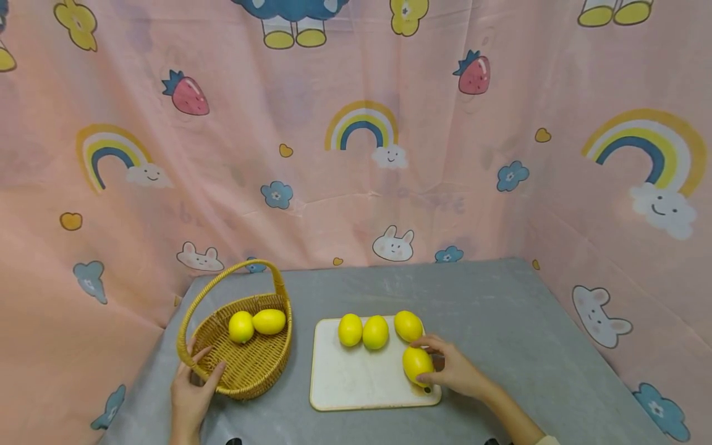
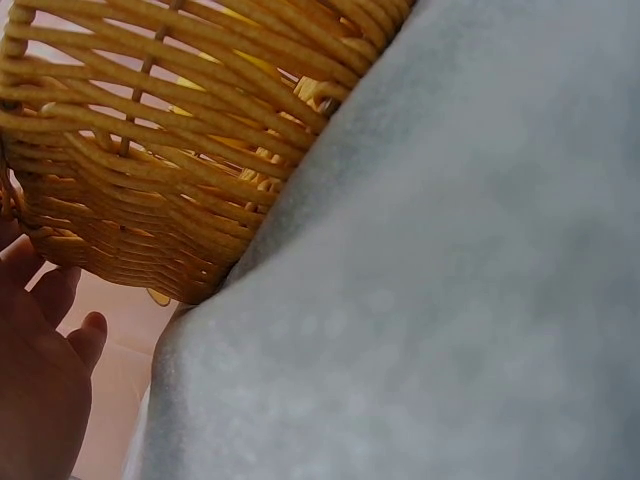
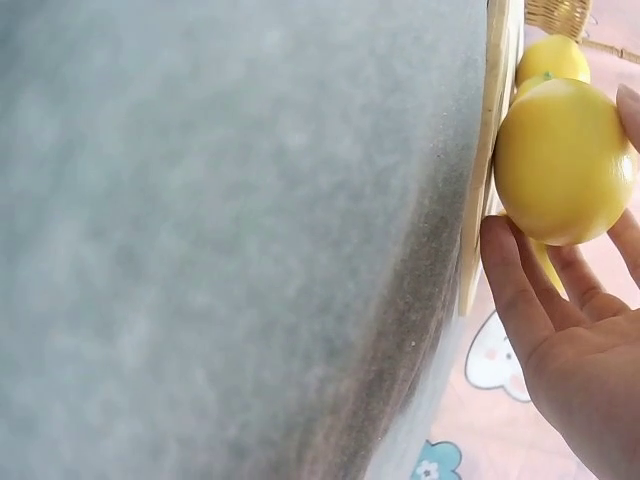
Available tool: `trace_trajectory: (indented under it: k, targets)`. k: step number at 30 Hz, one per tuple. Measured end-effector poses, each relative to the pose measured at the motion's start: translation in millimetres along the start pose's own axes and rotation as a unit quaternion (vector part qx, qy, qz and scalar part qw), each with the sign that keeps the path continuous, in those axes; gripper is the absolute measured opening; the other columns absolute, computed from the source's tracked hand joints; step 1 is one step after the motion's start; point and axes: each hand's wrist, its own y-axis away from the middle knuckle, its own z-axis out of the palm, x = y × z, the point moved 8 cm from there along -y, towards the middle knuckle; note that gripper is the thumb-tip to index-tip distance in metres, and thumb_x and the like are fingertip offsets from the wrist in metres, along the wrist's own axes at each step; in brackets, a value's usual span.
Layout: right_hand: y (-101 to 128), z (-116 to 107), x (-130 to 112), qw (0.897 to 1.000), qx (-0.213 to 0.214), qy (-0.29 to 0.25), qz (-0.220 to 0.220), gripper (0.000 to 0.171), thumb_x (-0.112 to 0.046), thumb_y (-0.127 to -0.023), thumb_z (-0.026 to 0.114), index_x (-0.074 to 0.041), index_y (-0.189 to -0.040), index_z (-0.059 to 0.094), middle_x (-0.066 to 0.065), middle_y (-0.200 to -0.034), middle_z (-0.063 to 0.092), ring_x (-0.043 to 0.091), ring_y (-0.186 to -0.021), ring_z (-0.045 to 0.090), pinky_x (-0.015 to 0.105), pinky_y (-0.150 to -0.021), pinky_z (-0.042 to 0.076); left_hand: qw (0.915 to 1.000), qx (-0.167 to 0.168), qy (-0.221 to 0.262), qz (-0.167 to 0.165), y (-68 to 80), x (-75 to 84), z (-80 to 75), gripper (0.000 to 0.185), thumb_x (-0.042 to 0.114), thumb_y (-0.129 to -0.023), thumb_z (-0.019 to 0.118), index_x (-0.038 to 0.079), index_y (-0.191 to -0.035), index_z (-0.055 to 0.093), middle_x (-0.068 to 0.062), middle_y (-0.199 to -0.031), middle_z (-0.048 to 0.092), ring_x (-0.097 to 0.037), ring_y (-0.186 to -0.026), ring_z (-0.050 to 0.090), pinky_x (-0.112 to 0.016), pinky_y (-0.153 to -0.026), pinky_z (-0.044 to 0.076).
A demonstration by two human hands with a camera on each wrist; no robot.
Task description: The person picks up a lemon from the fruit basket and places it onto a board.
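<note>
Fingers (image 1: 431,355) of the right hand (image 1: 453,371) curl round a lemon (image 1: 417,364) on the white cutting board's (image 1: 356,383) near right corner, while the left hand's (image 1: 191,389) relaxed, spread fingers rest on the rim of the wicker basket (image 1: 245,364), all on the grey surface (image 1: 500,327) before a pink cartoon curtain (image 1: 356,154). From above, two lemons (image 1: 256,324) lie in the basket and three more lemons (image 1: 375,329) line the board's far edge. Only the right wrist view shows the gripped lemon sitting against the board's edge; the left wrist view shows just the basket's woven wall.
</note>
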Motion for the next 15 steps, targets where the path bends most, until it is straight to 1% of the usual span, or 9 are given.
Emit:
trace_trajectory:
  k: [9, 15]
  targets:
    - [0.1, -1.1, 0.9, 1.000, 0.006, 0.006, 0.001, 0.056, -0.016, -0.079, 0.076, 0.000, -0.127, 0.052, 0.019, -0.131, 0.044, 0.036, -0.109, 0.046, 0.038, -0.081, 0.050, 1.0000, -0.002, 0.002, -0.001, 0.1, 0.6, 0.1, 0.046, 0.018, -0.081, 0.075, 0.001, -0.121, 0.060, -0.003, -0.151, 0.029, -0.027, -0.138, 0.024, -0.050, -0.108, 0.025]
    - [0.7, -2.4, -0.5, 1.000, 0.010, -0.003, -0.003, 0.056, -0.015, -0.078, 0.077, 0.001, -0.126, 0.052, 0.020, -0.130, 0.044, 0.035, -0.107, 0.044, 0.037, -0.079, 0.052, 1.0000, -0.002, 0.001, -0.002, 0.2, 0.6, -0.3, 0.046, 0.018, -0.081, 0.075, 0.001, -0.122, 0.060, -0.003, -0.151, 0.029, -0.027, -0.138, 0.023, -0.051, -0.107, 0.025]
